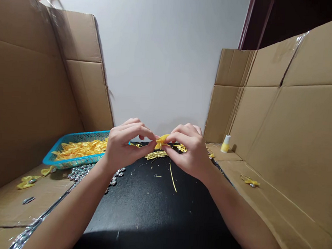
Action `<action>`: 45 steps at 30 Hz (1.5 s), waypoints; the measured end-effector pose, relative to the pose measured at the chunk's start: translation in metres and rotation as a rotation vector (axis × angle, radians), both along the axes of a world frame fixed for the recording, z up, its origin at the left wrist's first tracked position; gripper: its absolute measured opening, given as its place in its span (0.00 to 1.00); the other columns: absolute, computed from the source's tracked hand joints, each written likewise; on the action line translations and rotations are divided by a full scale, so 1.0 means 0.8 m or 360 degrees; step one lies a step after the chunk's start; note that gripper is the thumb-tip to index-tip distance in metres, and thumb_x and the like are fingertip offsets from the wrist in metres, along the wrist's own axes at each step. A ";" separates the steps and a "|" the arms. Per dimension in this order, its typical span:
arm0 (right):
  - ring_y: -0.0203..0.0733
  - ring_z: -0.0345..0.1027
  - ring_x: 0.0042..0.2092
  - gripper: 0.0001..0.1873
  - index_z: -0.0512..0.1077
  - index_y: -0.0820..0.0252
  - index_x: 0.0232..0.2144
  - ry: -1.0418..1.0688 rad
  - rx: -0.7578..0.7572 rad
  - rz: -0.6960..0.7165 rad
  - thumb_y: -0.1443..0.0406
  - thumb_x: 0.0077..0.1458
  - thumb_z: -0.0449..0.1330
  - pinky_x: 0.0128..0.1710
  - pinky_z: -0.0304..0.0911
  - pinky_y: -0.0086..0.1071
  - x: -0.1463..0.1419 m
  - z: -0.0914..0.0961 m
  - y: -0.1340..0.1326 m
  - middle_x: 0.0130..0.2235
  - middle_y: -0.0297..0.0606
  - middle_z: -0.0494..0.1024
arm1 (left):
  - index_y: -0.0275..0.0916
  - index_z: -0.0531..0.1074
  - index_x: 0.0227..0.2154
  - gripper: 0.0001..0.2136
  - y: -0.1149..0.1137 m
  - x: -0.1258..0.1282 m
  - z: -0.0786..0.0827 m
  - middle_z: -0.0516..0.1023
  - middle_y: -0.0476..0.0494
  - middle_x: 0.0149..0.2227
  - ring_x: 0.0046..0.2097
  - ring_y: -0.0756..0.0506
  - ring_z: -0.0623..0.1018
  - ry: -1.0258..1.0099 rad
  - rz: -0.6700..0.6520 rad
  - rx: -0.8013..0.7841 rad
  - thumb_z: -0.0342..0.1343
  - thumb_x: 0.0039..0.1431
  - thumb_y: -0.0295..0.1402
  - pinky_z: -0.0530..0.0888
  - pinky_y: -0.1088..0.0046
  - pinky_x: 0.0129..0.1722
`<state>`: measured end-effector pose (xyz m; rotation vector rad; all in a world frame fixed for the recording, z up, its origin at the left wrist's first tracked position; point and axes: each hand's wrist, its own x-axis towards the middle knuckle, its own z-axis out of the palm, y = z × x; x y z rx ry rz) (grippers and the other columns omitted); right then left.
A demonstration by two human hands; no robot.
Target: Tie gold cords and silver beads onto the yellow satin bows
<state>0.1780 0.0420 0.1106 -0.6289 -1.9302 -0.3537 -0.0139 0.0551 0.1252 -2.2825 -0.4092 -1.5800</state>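
Between my two hands, above the far part of the black tabletop point(153, 208), is a small yellow ribbon bow point(161, 140). My left hand point(130, 141) pinches its left side between thumb and fingertips. The right side is gripped the same way by my right hand point(187, 149). Fingertips cover part of the bow, so its middle shows only partly. Just beneath and behind it lies a bundle of thin gold wire ties point(155, 155). A single gold tie point(173, 177) rests apart on the black surface.
At left stands a blue basket point(55, 146) of yellow ribbon pieces, with silvery beads point(81, 171) before it. Finished-looking bows point(28, 182) lie on the left cardboard, another bow point(252, 182) on the right. A small white-and-yellow bottle point(225, 143) stands right. Cardboard walls point(298, 123) flank both sides.
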 end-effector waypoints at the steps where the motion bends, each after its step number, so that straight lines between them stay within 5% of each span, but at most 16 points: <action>1: 0.37 0.65 0.36 0.03 0.73 0.57 0.28 -0.0003 -0.0002 0.0006 0.67 0.54 0.62 0.42 0.52 0.37 -0.001 -0.001 0.002 0.31 0.30 0.76 | 0.39 0.73 0.27 0.06 0.000 0.000 0.000 0.76 0.52 0.22 0.25 0.51 0.70 0.0008 0.0009 -0.0010 0.62 0.50 0.22 0.68 0.74 0.27; 8: 0.36 0.64 0.37 0.06 0.71 0.59 0.26 0.0104 -0.0466 0.0333 0.68 0.55 0.61 0.42 0.55 0.35 0.018 0.014 0.010 0.30 0.32 0.72 | 0.39 0.75 0.31 0.05 0.009 -0.008 0.003 0.76 0.52 0.24 0.25 0.52 0.67 0.0191 0.0208 -0.0096 0.59 0.53 0.23 0.67 0.74 0.29; 14: 0.33 0.57 0.31 0.09 0.66 0.61 0.28 -0.0448 -0.1500 0.1395 0.62 0.57 0.60 0.32 0.55 0.30 0.053 0.019 0.037 0.30 0.33 0.66 | 0.39 0.77 0.31 0.06 0.031 -0.017 0.001 0.76 0.52 0.24 0.24 0.52 0.66 0.0266 0.0342 -0.0345 0.56 0.53 0.25 0.65 0.75 0.27; 22: 0.35 0.59 0.30 0.19 0.62 0.58 0.22 -0.0364 -0.1667 0.1768 0.54 0.55 0.61 0.40 0.62 0.39 0.075 0.016 0.058 0.27 0.31 0.61 | 0.38 0.75 0.24 0.07 0.032 -0.025 0.003 0.75 0.52 0.23 0.26 0.53 0.68 0.0299 0.0207 -0.0653 0.54 0.48 0.21 0.67 0.78 0.28; 26: 0.34 0.55 0.29 0.22 0.58 0.58 0.20 -0.0231 -0.1591 0.1410 0.52 0.54 0.60 0.34 0.58 0.34 0.088 0.018 0.061 0.25 0.29 0.59 | 0.37 0.76 0.25 0.05 0.028 -0.024 0.004 0.76 0.51 0.23 0.26 0.53 0.69 0.0416 0.0233 -0.0865 0.57 0.50 0.25 0.67 0.78 0.28; 30: 0.33 0.52 0.27 0.21 0.57 0.58 0.18 -0.0278 -0.1331 0.0580 0.56 0.55 0.59 0.28 0.51 0.30 0.091 0.025 0.060 0.24 0.29 0.59 | 0.36 0.78 0.28 0.08 0.038 -0.028 0.001 0.78 0.48 0.23 0.27 0.51 0.72 0.0600 0.0184 -0.1241 0.59 0.54 0.35 0.66 0.77 0.26; 33: 0.33 0.54 0.26 0.18 0.60 0.59 0.20 -0.0506 -0.1350 0.0206 0.57 0.55 0.58 0.27 0.51 0.29 0.086 0.021 0.059 0.23 0.29 0.62 | 0.34 0.78 0.28 0.11 0.048 -0.041 -0.009 0.78 0.46 0.23 0.26 0.51 0.73 0.0705 0.0177 -0.1442 0.60 0.55 0.39 0.66 0.77 0.26; 40: 0.39 0.65 0.28 0.04 0.74 0.58 0.28 -0.1015 -0.1326 -0.0095 0.64 0.51 0.60 0.27 0.53 0.31 0.083 -0.053 0.023 0.26 0.36 0.74 | 0.35 0.75 0.27 0.12 -0.002 -0.066 -0.077 0.78 0.46 0.26 0.28 0.51 0.72 0.0832 0.0081 -0.1740 0.57 0.58 0.39 0.66 0.78 0.27; 43: 0.41 0.65 0.25 0.14 0.68 0.60 0.17 -0.1099 -0.1292 -0.0377 0.64 0.51 0.61 0.26 0.51 0.33 0.076 -0.082 0.005 0.22 0.40 0.73 | 0.35 0.74 0.28 0.12 -0.035 -0.054 -0.108 0.78 0.46 0.27 0.30 0.50 0.73 0.0888 -0.0113 -0.1895 0.57 0.59 0.39 0.67 0.77 0.30; 45: 0.41 0.65 0.25 0.15 0.66 0.60 0.16 -0.1031 -0.1248 -0.0370 0.66 0.52 0.61 0.27 0.51 0.33 0.065 -0.095 0.000 0.22 0.39 0.72 | 0.35 0.73 0.28 0.12 -0.045 -0.044 -0.125 0.76 0.47 0.27 0.29 0.50 0.71 0.0880 -0.0176 -0.1946 0.56 0.60 0.40 0.67 0.77 0.30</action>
